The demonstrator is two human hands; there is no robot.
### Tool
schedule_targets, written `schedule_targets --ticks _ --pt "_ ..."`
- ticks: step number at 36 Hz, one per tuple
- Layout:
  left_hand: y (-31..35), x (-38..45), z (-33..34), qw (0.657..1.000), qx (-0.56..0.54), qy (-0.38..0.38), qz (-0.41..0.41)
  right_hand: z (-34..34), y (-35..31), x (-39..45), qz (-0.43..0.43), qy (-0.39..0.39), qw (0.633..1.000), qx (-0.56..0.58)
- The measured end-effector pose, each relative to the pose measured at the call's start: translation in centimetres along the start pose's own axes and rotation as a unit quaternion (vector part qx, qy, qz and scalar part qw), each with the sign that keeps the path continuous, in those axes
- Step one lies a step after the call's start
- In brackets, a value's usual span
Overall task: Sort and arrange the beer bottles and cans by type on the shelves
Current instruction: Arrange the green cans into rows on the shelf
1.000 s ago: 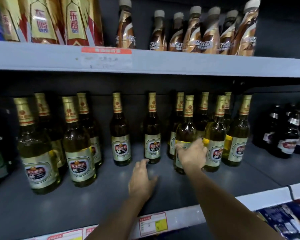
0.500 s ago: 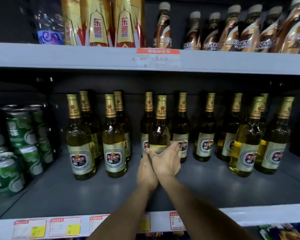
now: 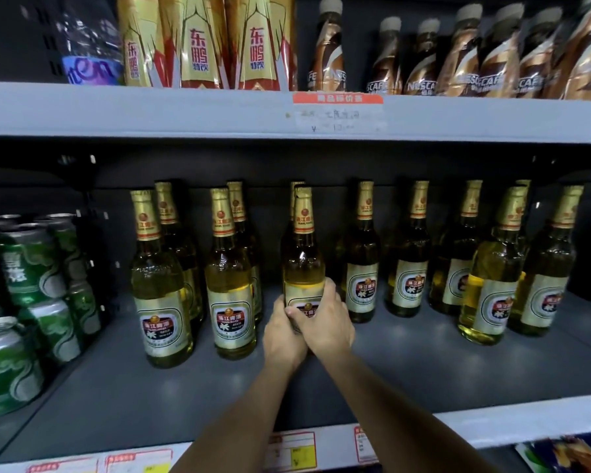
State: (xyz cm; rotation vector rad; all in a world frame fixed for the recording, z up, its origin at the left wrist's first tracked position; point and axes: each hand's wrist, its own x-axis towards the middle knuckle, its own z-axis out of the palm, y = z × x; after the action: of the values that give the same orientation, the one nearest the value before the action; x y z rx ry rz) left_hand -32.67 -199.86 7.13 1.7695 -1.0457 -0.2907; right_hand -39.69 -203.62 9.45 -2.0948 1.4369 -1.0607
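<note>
On the grey shelf (image 3: 423, 370), green cans (image 3: 31, 268) are stacked in two tiers at the far left; the exact count cannot be told. Twelve gold-foiled beer bottles are counted along the shelf: four at the left in two pairs (image 3: 231, 291), then the held bottle (image 3: 303, 254) with one directly behind it, three singles (image 3: 408, 268), and three at the right (image 3: 492, 278). The held bottle is seen upright near mid-shelf, gripped low on its label by both hands: the left hand (image 3: 282, 336) is wrapped round its left side, the right hand (image 3: 326, 322) round its right, fingers (image 3: 333, 295) clamped on the glass.
</note>
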Motion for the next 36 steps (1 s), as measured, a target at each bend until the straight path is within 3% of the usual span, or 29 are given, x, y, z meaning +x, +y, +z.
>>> schedule_targets --ticks 4,6,9,11,14,17,21,28,36 --pt "-0.6 -0.3 0.5 0.999 -0.036 0.01 0.015 -0.3 0.9 -0.1 -0.017 -0.004 0.999 0.027" --pt "-0.8 -1.0 0.8 0.997 -0.043 0.053 0.022 -1.1 2.2 0.0 -0.003 0.015 0.997 0.076" --pt "-0.2 -2.6 1.2 0.986 -0.045 0.161 0.017 -3.9 5.1 0.7 0.048 0.113 0.988 0.091" --pt "0.4 -3.5 1.8 0.98 -0.04 0.19 0.034 -6.6 7.3 1.2 0.071 0.199 0.976 0.053" --pt "1.3 -4.2 3.3 0.982 -0.018 0.166 0.085 -11.1 10.1 2.2 0.097 0.299 0.949 0.011" --pt "2.4 -4.8 5.3 0.984 -0.005 0.124 0.126 -15.1 12.8 3.5 0.122 0.339 0.933 -0.02" --pt "3.9 -5.1 8.7 0.985 -0.001 0.072 0.154 -18.8 16.2 5.4 0.132 0.274 0.953 -0.001" --pt "6.7 -5.8 14.0 0.992 0.009 0.041 0.115 -19.1 20.3 7.9 0.137 0.099 0.982 0.086" --pt "8.4 -6.4 15.6 0.994 0.038 0.012 0.098 -18.4 20.2 8.0 0.132 0.11 0.985 0.028"
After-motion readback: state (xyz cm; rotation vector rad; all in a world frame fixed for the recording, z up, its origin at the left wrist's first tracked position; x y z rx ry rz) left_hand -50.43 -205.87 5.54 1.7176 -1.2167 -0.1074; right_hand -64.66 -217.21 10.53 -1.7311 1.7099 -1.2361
